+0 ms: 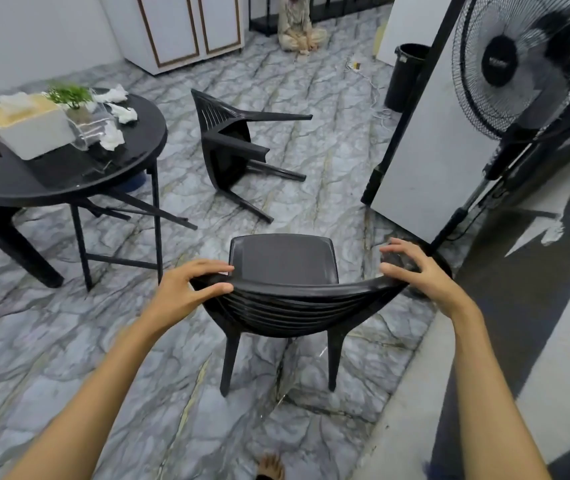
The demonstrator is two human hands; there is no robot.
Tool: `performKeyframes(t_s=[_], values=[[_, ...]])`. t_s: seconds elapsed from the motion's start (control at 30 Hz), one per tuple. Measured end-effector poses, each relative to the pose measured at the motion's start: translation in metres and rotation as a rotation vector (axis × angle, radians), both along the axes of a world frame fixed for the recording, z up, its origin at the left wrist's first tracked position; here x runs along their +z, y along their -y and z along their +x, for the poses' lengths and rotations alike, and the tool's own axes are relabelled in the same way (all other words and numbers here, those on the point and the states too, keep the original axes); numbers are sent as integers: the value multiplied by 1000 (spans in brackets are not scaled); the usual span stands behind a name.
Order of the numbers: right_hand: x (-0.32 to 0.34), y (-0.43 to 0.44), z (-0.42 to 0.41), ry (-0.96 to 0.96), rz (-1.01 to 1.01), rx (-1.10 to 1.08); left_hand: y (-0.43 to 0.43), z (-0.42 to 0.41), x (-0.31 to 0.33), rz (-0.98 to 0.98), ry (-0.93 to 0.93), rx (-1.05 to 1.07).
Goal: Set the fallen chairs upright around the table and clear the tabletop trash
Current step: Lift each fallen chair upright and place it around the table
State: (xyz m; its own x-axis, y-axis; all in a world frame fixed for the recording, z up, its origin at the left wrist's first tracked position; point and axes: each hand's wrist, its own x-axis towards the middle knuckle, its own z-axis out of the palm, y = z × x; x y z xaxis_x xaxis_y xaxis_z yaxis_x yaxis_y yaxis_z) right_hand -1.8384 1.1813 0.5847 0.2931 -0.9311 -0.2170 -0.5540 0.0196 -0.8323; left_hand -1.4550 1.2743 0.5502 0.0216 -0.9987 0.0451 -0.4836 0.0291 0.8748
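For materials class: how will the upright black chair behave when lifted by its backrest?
Probably light: the chair looks like thin moulded plastic. Its slatted backrest may flex where left hand and right hand touch it. Splayed legs suggest steadiness.

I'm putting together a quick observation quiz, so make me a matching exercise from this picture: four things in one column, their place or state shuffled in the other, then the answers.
Things:
1. near chair
2. far chair
3. crumpled tissues
4. black bin

Place or state:
A. tipped over on its side
B. lying on the table
C. upright on its legs
D. standing far back on the right

Pairs: 1-C, 2-A, 3-B, 4-D
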Motion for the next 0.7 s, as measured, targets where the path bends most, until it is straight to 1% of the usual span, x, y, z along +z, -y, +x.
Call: performKeyframes(t_s=[0.07, 0.13, 0.2, 0.27, 0.33, 0.4, 0.47, 0.6, 0.7], values=[[15, 7, 26, 5, -80, 21, -1, 15, 7, -20, -8, 97], [25, 11, 70, 37, -100, 70, -6, 39, 13, -51, 5, 172], [26, 16, 130, 31, -77, 177, -16, 72, 17, -67, 41, 224], [24, 17, 199, -36, -55, 332, -30, 108, 19, -43, 91, 272], [15, 13, 277, -126, -41, 504, -51, 155, 18, 5, 147, 333], [5, 2, 356, -241, -81, 670, -78, 203, 15, 75, 194, 404], [-3, -15, 432, -314, -125, 807, -106, 250, 10, 159, 259, 471], [-10, -57, 566, -410, -213, 998, -163, 342, 3, 284, 413, 566], [-13, -89, 656, -467, -282, 1088, -205, 406, 2, 415, 464, 604]])
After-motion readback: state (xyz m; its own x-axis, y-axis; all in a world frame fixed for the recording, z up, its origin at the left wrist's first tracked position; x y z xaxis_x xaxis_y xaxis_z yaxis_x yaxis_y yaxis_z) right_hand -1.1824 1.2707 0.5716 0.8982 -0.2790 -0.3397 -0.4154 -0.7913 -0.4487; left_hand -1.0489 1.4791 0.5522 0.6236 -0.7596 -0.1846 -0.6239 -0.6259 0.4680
